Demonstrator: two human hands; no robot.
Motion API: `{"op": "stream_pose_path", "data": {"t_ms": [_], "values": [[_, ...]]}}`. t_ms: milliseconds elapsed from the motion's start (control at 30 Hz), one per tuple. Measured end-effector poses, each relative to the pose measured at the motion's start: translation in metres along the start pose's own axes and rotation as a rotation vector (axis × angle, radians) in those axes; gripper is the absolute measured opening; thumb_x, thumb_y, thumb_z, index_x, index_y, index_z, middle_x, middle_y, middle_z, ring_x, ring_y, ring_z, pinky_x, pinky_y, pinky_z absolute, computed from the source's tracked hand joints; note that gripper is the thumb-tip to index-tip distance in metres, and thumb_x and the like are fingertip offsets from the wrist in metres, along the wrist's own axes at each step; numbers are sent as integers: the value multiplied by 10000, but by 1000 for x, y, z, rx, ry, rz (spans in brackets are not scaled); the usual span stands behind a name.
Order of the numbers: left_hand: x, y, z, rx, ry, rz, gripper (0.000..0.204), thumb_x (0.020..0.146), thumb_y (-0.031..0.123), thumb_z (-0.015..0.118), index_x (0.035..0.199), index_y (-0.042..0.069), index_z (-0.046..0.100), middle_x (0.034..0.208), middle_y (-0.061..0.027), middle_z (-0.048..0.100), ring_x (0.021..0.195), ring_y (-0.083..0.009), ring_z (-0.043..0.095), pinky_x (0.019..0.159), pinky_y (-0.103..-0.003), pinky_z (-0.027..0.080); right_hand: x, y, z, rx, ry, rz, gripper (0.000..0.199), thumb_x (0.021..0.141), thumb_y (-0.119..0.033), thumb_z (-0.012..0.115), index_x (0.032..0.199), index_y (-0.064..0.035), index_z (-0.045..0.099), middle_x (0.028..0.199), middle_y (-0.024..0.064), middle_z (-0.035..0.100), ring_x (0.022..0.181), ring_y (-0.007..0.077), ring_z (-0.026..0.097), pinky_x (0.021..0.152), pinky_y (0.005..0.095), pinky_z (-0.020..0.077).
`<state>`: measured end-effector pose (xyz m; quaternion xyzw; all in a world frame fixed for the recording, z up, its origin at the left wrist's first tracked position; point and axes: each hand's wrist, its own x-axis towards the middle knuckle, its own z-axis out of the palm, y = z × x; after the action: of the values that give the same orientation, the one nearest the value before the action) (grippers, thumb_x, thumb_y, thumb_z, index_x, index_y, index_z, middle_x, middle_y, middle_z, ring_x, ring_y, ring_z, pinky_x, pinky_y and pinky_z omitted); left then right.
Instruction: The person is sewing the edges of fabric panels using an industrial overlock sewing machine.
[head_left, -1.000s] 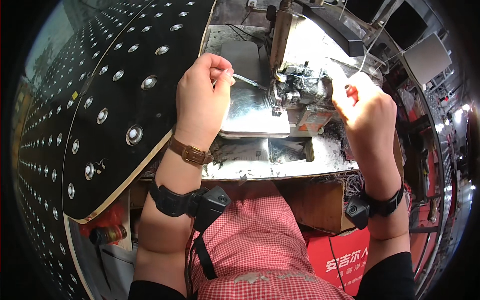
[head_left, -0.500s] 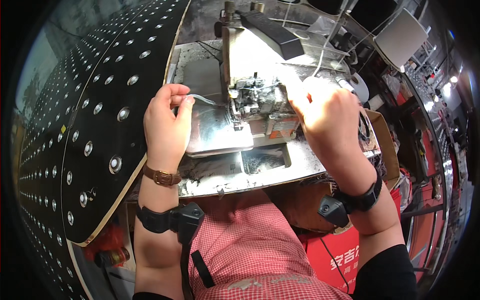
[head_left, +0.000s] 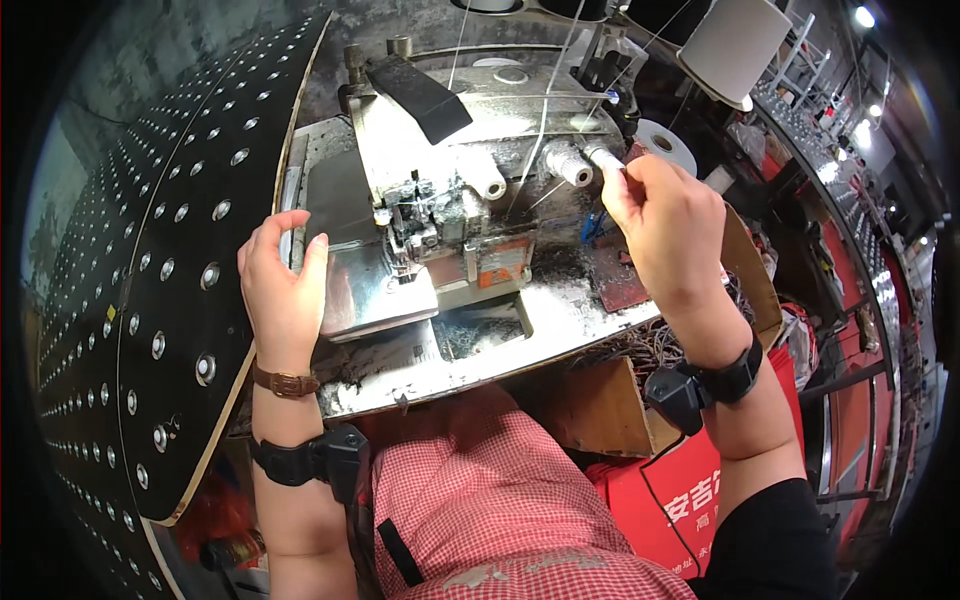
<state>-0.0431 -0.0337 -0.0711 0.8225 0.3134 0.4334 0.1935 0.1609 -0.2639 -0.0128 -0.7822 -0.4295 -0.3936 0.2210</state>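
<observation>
Two bare hands are well apart: the left hand (head_left: 283,290), spread around nothing visible, hovers by a shiny silver metal plate (head_left: 368,290) on the lint-covered grey sewing machine (head_left: 520,130), which sits on the white, lint-strewn counter (head_left: 565,315). Farther right, the curled right hand (head_left: 672,225) is at a small white cylindrical knob (head_left: 602,157) on the machine's front; whether it pinches or only touches cannot be told. Good handling probably means keeping the left hand clear of the stitching parts (head_left: 405,235) and a light right-hand touch on the knob.
</observation>
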Motion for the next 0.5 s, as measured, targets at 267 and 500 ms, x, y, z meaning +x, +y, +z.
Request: {"op": "stream_pose_path", "data": {"t_ms": [267,500], "values": [[0,0,-1,98,50,68,213,752,88,665,951,34,612,964,-99,608,950,-256,547,867,-347,409,0,5,5,10,-22,-33,211,782,-230,636,679,-77,533,596,76,569,532,258,582,473,365,440],[-2,2,1,120,26,29,225,732,102,682,941,69,605,1026,-89,586,1041,-284,476,921,-372,371,5,9,2,35,62,-144,205,768,-224,644,679,-80,529,613,67,569,539,245,579,469,356,439]]}}
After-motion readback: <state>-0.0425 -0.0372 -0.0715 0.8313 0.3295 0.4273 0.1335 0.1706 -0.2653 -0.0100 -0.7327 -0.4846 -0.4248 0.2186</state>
